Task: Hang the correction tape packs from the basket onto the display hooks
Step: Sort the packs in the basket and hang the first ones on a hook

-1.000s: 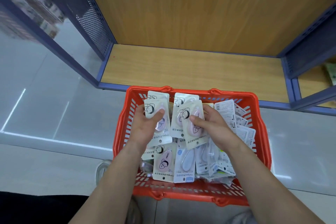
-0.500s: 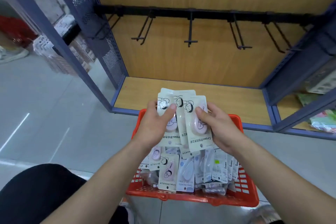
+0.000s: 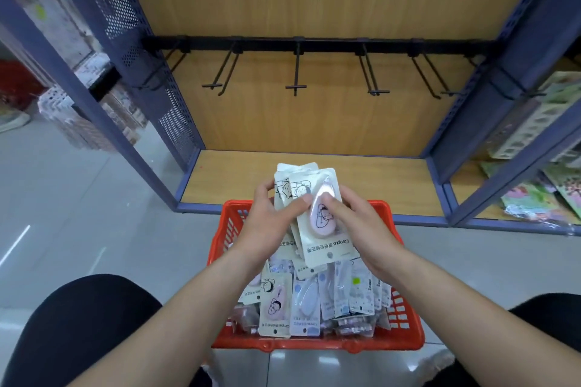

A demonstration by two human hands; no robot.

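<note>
Pinched between both hands: a small fan of correction tape packs (image 3: 325,239), raised above the far end of the red basket (image 3: 408,336) and well below the display hooks (image 3: 295,86). On one side the left hand (image 3: 267,229), curled round the fan's left edge, thumb laid across the front card, fingers mostly hidden behind the cards. On the other the right hand (image 3: 364,236), curled round the right edge, thumb pressed on the pink blister of the front pack, remaining fingers out of sight at the back. Number of held packs hard to make out: at least three overlapping, only the front one fully shown. Below, loose packs (image 3: 273,305) heaped in pink and blue, leaning on one another, lower layers buried and unreadable; left wall of the basket partly covered by the forearm. Hooks spaced along a black rail (image 3: 330,44) on the wooden back panel, the rightmost ones partly cut off by a blue upright. Wooden shelf base (image 3: 377,179) just beyond the basket. Blurred goods at both side edges, too smeared to identify. Dark-clad knees (image 3: 78,324) in the lower corners, cropped by the frame.
</note>
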